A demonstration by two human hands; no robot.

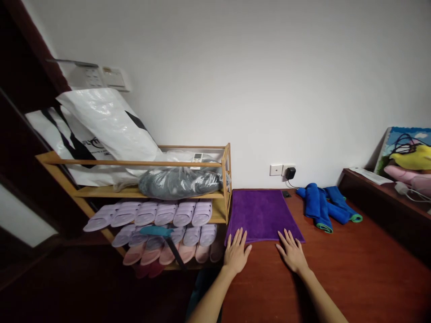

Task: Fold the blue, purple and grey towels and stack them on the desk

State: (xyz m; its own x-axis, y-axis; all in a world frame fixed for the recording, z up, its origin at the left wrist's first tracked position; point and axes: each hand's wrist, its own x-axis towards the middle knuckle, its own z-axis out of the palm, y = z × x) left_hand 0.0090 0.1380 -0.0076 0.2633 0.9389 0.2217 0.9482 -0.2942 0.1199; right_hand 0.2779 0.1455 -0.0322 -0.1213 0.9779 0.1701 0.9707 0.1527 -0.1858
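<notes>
One head-worn camera looks forward and down across the table (pixel 336 264) at the wall (pixel 256 85), set far enough back to take in the rack (pixel 101 193) at left and, at lower centre, the left hand (pixel 237 255) and right hand (pixel 292 254).

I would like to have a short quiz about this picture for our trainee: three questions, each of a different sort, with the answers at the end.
1. Multiple choice. What colour is the flat cloth that the left hand and the right hand touch? A) blue B) green C) purple
2. True or false: the right hand is nearer to the rolled blue cloths than the left hand is.
3. Short answer. What is plugged into the wall socket?

Key: 1. C; 2. True; 3. A black power adapter.
</notes>
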